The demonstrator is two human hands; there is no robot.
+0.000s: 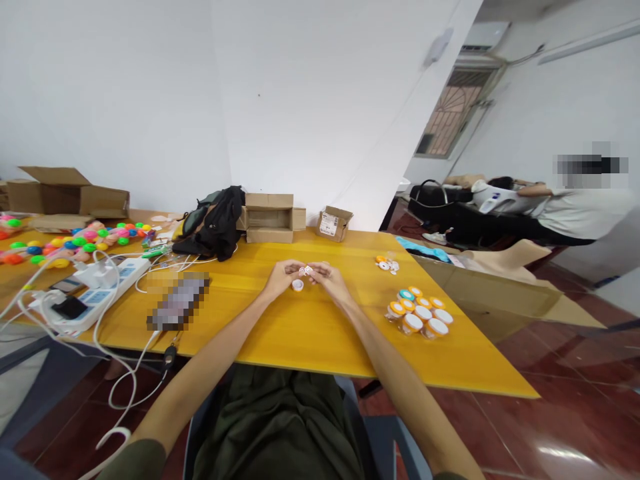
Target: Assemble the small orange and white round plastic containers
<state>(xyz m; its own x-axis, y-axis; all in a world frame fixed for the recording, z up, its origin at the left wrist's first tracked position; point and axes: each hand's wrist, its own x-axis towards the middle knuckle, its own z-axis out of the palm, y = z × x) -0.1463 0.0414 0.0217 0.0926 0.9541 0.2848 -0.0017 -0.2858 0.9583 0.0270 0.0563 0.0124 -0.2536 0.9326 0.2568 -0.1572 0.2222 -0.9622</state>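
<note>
My left hand (pixel 281 275) and my right hand (pixel 327 275) meet above the middle of the yellow table (pixel 310 333). Their fingers are curled and pinched together around a small white object (pixel 305 270) held between them. A small white cap (pixel 297 285) lies on the table just below my left fingers. To the right stands a cluster of several small round containers with orange, white and teal lids (pixel 419 312). A few small white and orange pieces (pixel 387 265) lie farther back on the right.
A white power strip with cables (pixel 97 287) and a phone (pixel 177 302) lie at left. Colourful balls (pixel 80 241), a black bag (pixel 215 223) and open cardboard boxes (pixel 270 217) line the back. A person (pixel 575 213) sits at far right.
</note>
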